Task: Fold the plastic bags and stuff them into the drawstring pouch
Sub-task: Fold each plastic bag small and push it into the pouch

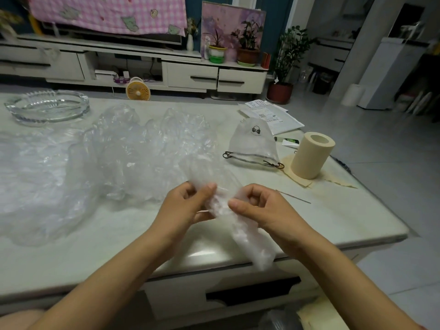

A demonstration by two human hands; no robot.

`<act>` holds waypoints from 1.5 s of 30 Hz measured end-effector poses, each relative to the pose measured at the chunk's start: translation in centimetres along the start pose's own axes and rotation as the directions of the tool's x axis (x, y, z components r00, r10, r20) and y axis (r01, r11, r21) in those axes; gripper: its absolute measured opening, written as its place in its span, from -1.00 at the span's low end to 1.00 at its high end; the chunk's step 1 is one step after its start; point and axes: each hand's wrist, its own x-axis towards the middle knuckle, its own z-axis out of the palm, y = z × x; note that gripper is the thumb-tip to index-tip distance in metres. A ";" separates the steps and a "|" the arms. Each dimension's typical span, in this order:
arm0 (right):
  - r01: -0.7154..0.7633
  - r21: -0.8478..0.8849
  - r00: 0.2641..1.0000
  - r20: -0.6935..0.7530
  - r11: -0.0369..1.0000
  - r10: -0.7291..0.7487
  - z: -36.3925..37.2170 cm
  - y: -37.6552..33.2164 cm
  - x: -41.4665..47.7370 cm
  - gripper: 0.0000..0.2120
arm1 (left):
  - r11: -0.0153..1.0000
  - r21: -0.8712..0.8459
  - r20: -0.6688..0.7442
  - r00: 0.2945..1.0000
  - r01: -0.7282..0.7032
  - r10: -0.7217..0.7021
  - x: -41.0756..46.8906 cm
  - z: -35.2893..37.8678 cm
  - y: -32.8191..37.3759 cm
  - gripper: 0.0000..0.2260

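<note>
A clear crumpled plastic bag [240, 225] hangs bunched at lower centre; loose clear bags [95, 163] sprawl left; the translucent drawstring pouch [252, 146] lies flat, centre right.

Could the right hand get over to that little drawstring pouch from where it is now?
Probably yes. The drawstring pouch lies in the open beyond the right hand with bare table between, but that hand is pinching the plastic bag.

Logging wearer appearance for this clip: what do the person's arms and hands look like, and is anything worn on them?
Both forearms are bare up to the frame's lower edge; no sleeves show. The left hand and right hand wear no gloves, and no rings, watch or bracelets are visible. Fingernails look short and unpainted. No markings or tattoos show.
</note>
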 end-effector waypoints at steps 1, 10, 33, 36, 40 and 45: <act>-0.042 -0.007 0.999 0.023 0.999 0.042 -0.1 0.2 0.0 -0.90 | 0.999 -0.032 -0.031 0.999 0.026 -0.027 0.2 -0.3 0.1 -0.84; -0.146 0.005 0.982 0.124 0.989 0.144 -0.6 0.1 0.3 -0.52 | 0.975 0.217 -0.033 0.998 -0.049 0.058 0.2 -1.2 0.4 -0.85; 0.062 0.143 0.995 -0.092 0.988 -0.049 0.4 1.1 1.4 -0.74 | 0.959 0.216 0.150 0.964 0.183 -0.218 -0.4 -0.7 -0.7 -0.86; -0.125 0.297 0.991 0.077 0.947 0.107 0.3 0.9 0.9 -0.61 | 0.966 0.241 0.142 0.981 0.092 -0.129 -0.5 -0.7 -1.0 -0.84; -0.093 0.196 0.996 0.031 0.976 0.088 1.1 1.1 0.5 -0.77 | 0.970 0.241 0.122 0.990 0.040 -0.072 -0.8 -0.4 -1.4 -0.85; -0.023 0.069 1.000 -0.008 0.997 0.023 0.9 1.3 0.7 -0.74 | 0.966 0.162 0.086 0.972 0.202 -0.218 -0.3 -0.8 -2.0 -0.78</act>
